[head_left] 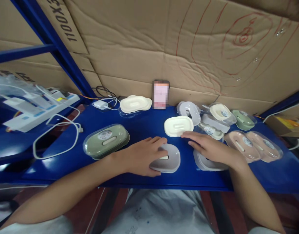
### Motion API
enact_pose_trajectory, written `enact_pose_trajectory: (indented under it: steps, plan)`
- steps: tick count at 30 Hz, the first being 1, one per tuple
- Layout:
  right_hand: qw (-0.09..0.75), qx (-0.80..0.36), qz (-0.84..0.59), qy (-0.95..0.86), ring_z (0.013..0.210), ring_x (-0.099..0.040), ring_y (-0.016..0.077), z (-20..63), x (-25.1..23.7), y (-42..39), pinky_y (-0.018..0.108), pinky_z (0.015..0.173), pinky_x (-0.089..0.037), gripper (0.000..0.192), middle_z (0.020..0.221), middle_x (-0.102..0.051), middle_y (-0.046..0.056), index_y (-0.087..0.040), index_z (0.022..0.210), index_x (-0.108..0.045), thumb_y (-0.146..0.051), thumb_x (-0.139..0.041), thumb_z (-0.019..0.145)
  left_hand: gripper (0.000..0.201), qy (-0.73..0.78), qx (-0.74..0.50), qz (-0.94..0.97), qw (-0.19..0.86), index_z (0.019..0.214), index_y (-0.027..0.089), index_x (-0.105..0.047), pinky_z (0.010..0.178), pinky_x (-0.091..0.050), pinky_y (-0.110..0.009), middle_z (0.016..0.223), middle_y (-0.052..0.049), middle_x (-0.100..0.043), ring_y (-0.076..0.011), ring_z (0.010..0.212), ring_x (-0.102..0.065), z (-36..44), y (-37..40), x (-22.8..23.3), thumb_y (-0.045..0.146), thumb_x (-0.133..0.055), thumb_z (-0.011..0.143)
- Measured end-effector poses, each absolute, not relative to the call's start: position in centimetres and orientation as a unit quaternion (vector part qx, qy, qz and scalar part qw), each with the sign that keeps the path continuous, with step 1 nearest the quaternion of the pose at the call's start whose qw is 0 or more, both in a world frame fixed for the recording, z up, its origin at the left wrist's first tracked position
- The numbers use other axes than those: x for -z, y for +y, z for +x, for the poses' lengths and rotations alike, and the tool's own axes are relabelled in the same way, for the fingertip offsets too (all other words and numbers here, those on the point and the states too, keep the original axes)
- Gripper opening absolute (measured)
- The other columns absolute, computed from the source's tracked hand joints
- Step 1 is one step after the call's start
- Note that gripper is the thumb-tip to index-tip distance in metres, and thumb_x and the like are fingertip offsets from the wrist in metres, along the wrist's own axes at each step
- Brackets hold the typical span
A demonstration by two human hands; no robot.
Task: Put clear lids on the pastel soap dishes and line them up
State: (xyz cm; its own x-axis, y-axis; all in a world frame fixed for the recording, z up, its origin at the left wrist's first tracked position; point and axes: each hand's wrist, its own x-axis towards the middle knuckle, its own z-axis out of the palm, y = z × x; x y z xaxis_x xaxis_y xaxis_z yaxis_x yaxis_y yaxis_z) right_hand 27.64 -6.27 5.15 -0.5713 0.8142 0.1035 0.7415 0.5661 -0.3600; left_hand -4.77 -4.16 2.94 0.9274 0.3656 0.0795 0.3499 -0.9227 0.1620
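Brown cardboard point(130, 42) walls off the back of a glossy blue worktop point(142, 128). At the lower centre of the frame lies a grey lid point(174, 161), a rounded oblong with a smooth matte face and a white insert point(164, 157) in its middle. The left hand point(142, 156) grasps it from its left end, thumb along the near rim and fingers over the far side. Just above, at centre, a cream lid point(174, 123) of similar outline lies flat, with a raised oblong ridge. The right hand point(210, 148) is unclenched, thumb apart, its fingertips at the cream lid's near edge; whether they press on it I cannot tell. Below that hand sits a grey container point(200, 162), partly hidden.

A green box point(108, 143) under clear plastic stands at centre left, and two pink boxes point(244, 146) at the right. Farther out, a phone point(161, 94) with a pixelated screen leans on the cardboard. A white power strip point(42, 112) lies at far left, beside a blue metal frame point(49, 35). Red rings point(244, 35) are drawn at upper right.
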Motion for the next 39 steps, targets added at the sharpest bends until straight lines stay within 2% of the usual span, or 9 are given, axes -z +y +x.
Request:
enact_pose_trajectory:
  steps: [4,8,12,15,20,23,27,32,39]
  plan:
    - [0.131,-0.068,-0.517,-0.843,0.132,-0.071,0.0318,30.9,-6.3,-5.7,0.055,0.115,-0.057,0.037,0.142,-0.074,0.007,-0.029,0.140,-0.068,-0.041,-0.050,0.110,0.051,0.147,-0.075,0.983,0.078,0.122,0.020,-0.069,0.108,-0.052,-0.045,0.143,-0.016,-0.059,-0.0350,0.127,-0.062,-4.2,-4.7,-2.5,0.050,-0.088,0.086]
    - [0.073,-0.002,-0.612,-0.787,0.128,-0.072,0.0420,35.0,-5.6,-4.7,0.064,0.110,-0.058,0.043,0.138,-0.075,0.013,-0.026,0.143,-0.068,-0.038,-0.058,0.102,0.050,0.140,-0.080,0.985,0.069,0.125,0.020,-0.068,0.109,-0.051,-0.046,0.148,-0.018,-0.058,-0.0363,0.131,-0.061,-3.9,-4.5,-2.1,0.050,-0.085,0.089]
    - [0.057,-0.045,-0.590,-0.804,0.131,-0.071,0.0398,36.1,-3.6,-3.6,0.061,0.114,-0.056,0.052,0.144,-0.072,0.014,-0.023,0.146,-0.066,-0.032,-0.063,0.095,0.052,0.138,-0.085,0.985,0.057,0.125,0.019,-0.068,0.108,-0.051,-0.047,0.149,-0.019,-0.058,-0.0375,0.132,-0.061,-3.9,-4.2,-1.9,0.051,-0.086,0.089]
    - [0.060,-0.074,-0.541,-0.836,0.143,-0.062,0.0357,35.2,-2.8,-3.2,0.057,0.122,-0.050,0.055,0.153,-0.066,0.012,-0.025,0.148,-0.064,-0.031,-0.067,0.093,0.052,0.135,-0.080,0.986,0.048,0.126,0.019,-0.067,0.109,-0.051,-0.047,0.150,-0.019,-0.057,-0.0375,0.133,-0.060,-3.8,-4.2,-1.9,0.052,-0.085,0.089]
    - [0.044,-0.073,-0.561,-0.824,0.158,-0.044,0.0413,33.7,-1.8,-2.8,0.065,0.127,-0.040,0.077,0.172,-0.044,0.016,-0.029,0.159,-0.054,-0.036,-0.079,0.087,0.050,0.136,-0.079,0.986,0.052,0.125,0.019,-0.068,0.107,-0.053,-0.047,0.149,-0.018,-0.057,-0.0368,0.132,-0.061,-3.8,-4.3,-2.0,0.051,-0.084,0.091]
    - [0.029,-0.078,-0.573,-0.815,0.161,-0.040,0.0424,33.5,-1.4,-2.5,0.066,0.128,-0.038,0.090,0.174,-0.039,0.019,-0.028,0.167,-0.045,-0.036,-0.082,0.085,0.051,0.146,-0.082,0.984,0.062,0.127,0.019,-0.067,0.111,-0.052,-0.051,0.151,-0.019,-0.055,-0.0385,0.137,-0.059,-3.8,-4.4,-1.9,0.051,-0.084,0.091]
    - [0.066,-0.122,-0.540,-0.830,0.153,-0.051,0.0401,33.5,-2.5,-2.5,0.064,0.125,-0.044,0.077,0.167,-0.051,0.016,-0.028,0.162,-0.050,-0.044,-0.076,0.091,0.056,0.200,-0.093,0.969,0.113,0.134,0.023,-0.065,0.117,-0.049,-0.057,0.164,-0.020,-0.045,-0.0419,0.148,-0.052,-3.7,-4.7,-1.3,0.051,-0.086,0.090]
    - [0.127,-0.207,-0.513,-0.823,0.138,-0.065,0.0344,32.6,-5.0,-3.6,0.055,0.118,-0.054,0.070,0.155,-0.063,0.010,-0.031,0.158,-0.054,-0.061,-0.071,0.096,0.073,0.264,-0.126,0.939,0.181,0.144,0.020,-0.057,0.123,-0.044,-0.059,0.165,-0.023,-0.044,-0.0420,0.153,-0.047,-3.3,-5.1,-0.2,0.048,-0.090,0.086]
    - [0.132,-0.197,-0.484,-0.842,0.157,-0.046,0.0367,30.5,-3.4,-3.7,0.061,0.130,-0.039,0.064,0.165,-0.053,0.012,-0.030,0.152,-0.058,-0.061,-0.069,0.098,0.082,0.280,-0.139,0.918,0.243,0.151,0.024,-0.049,0.126,-0.039,-0.061,0.167,-0.020,-0.041,-0.0422,0.156,-0.042,-3.3,-4.9,0.0,0.044,-0.090,0.082]
